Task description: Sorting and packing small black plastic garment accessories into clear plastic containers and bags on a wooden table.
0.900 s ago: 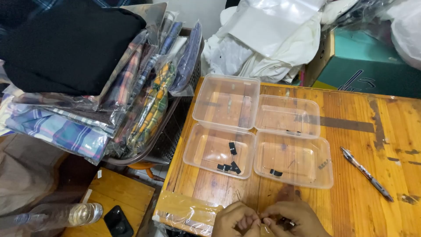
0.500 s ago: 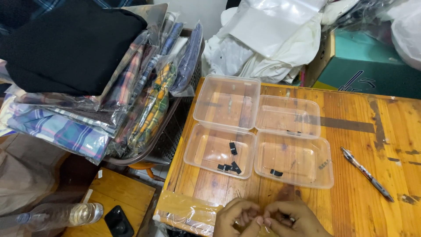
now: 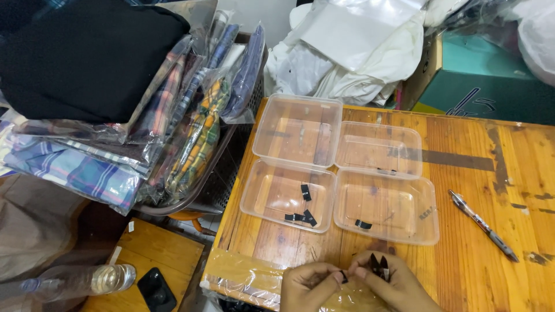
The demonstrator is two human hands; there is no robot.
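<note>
My left hand [image 3: 309,283] and my right hand [image 3: 388,282] meet at the near edge of the wooden table [image 3: 474,190], fingertips touching. Between them they pinch a small black clip piece [image 3: 344,276]. My right hand also grips a small black tool [image 3: 378,267] with two pointed tips. Just beyond the hands stand clear plastic trays: the near left tray [image 3: 254,202] holds several small black pieces [image 3: 300,215], and the near right tray [image 3: 428,231] holds one black piece [image 3: 363,224].
Two more clear trays [image 3: 272,115] sit behind. A pen [image 3: 483,225] lies to the right. Bagged folded fabrics [image 3: 115,144] pile at left, white plastic bags [image 3: 347,52] at back, a teal box [image 3: 491,81], a plastic bottle [image 3: 87,280] on the floor.
My hands have shifted slightly and drawn closer, with the small black piece now pinched between both sets of fingertips. Nothing else on the table has moved.
</note>
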